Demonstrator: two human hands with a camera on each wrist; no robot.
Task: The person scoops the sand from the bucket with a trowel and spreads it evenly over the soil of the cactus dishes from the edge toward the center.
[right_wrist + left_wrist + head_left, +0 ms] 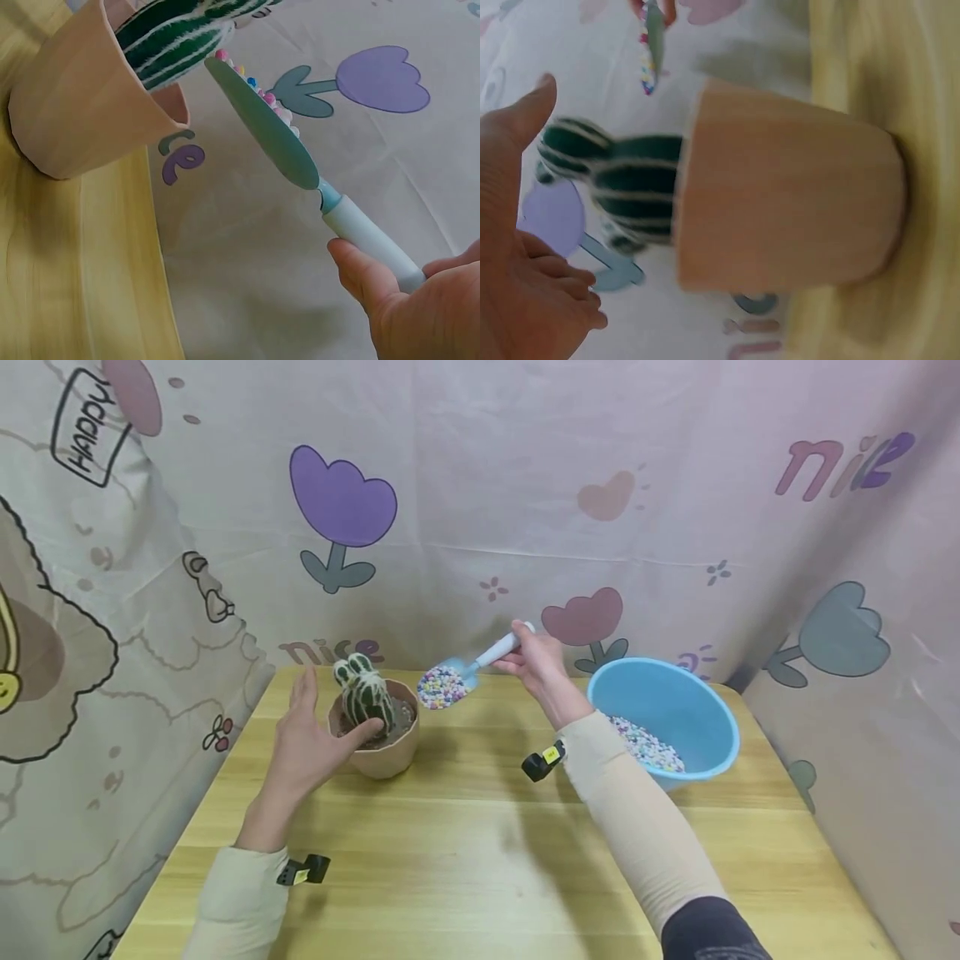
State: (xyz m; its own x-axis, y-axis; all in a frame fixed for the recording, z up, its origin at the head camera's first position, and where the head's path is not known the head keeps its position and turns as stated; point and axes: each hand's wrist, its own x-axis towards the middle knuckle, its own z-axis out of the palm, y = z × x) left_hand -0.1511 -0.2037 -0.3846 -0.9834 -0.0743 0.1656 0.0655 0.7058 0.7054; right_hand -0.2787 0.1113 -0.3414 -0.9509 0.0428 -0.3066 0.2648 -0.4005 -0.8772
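My right hand [536,658] grips the pale handle of a small blue trowel [262,127], held in the air just right of the pot. Coloured pebbles [442,686] fill the trowel's blade. A green striped cactus [367,702] leans to the left in a terracotta-coloured pot [382,762], with dark soil around its base. On the pot's left side my left hand [311,743] spreads its thumb and fingers around the cactus, the thumb reaching across in front of it. In the left wrist view that hand shows beside the cactus, above the pot's rim.
To the right, a blue basin [663,664] holds more coloured pebbles [647,745], partly behind my right forearm. Everything stands on a wooden table [450,877]. A printed cloth [465,485] hangs behind and along both sides of it.
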